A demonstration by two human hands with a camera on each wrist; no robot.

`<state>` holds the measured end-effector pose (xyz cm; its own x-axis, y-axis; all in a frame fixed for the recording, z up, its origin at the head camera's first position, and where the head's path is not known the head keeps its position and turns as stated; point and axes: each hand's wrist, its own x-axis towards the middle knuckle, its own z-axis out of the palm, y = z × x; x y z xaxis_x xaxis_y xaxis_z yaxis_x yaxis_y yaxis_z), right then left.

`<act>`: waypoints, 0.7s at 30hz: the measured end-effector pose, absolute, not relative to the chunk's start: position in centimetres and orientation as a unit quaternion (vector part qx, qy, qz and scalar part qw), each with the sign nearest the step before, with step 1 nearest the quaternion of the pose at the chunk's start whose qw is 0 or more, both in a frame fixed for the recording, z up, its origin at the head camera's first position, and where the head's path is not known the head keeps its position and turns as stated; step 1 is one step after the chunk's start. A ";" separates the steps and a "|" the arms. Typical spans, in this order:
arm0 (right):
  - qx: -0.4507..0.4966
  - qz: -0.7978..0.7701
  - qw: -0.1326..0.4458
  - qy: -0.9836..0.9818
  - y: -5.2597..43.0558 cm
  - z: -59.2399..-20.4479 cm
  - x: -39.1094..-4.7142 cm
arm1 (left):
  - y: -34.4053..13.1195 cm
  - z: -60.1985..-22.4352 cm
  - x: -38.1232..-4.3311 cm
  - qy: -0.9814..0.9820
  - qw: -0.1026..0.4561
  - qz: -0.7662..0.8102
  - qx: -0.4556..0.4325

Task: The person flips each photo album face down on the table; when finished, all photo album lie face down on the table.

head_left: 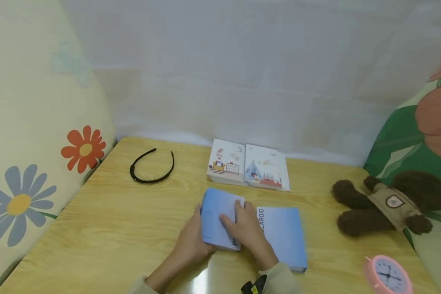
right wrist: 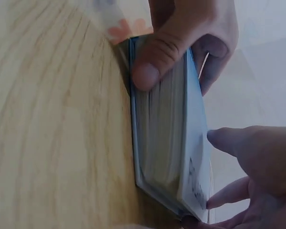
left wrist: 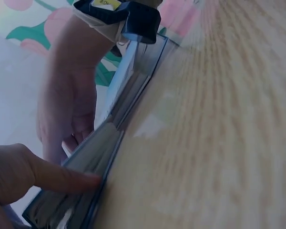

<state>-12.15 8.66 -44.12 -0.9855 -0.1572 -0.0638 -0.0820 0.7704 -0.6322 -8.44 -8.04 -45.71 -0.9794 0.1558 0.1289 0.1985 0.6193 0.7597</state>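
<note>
Wooden table; left hand, right hand grip blue album by edges, headband apart.

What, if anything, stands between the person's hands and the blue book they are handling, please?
Nothing visible does: the left hand has its thumb on the page edges of the blue book, and the right hand touches its cover. The second book lies to the right, not in between.
</note>
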 end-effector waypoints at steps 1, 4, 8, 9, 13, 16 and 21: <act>-0.063 -0.337 0.051 0.938 8.3 -44.2 -12.0 | -8.3 -45.7 -8.3 -0.899 0.023 -0.428 -0.090; -0.053 -0.350 0.032 0.935 7.5 -44.5 -11.6 | -9.0 -45.5 -8.3 -0.892 0.024 -0.442 -0.089; -0.050 -0.382 0.020 0.923 6.9 -44.5 -11.1 | -10.0 -44.0 -8.3 -0.890 0.020 -0.443 -0.102; -0.054 -0.395 0.023 0.917 6.7 -44.5 -11.1 | -10.3 -43.4 -8.3 -0.893 0.018 -0.436 -0.109; -0.089 -0.456 0.043 0.884 6.1 -44.2 -11.2 | -11.3 -41.2 -8.0 -0.906 0.018 -0.396 -0.148; -0.090 -0.512 0.069 0.851 5.8 -43.8 -11.4 | -11.2 -40.0 -7.8 -0.919 0.028 -0.350 -0.182; -0.069 -0.569 0.094 0.814 6.1 -42.7 -12.2 | -10.1 -39.2 -7.6 -0.928 0.057 -0.283 -0.236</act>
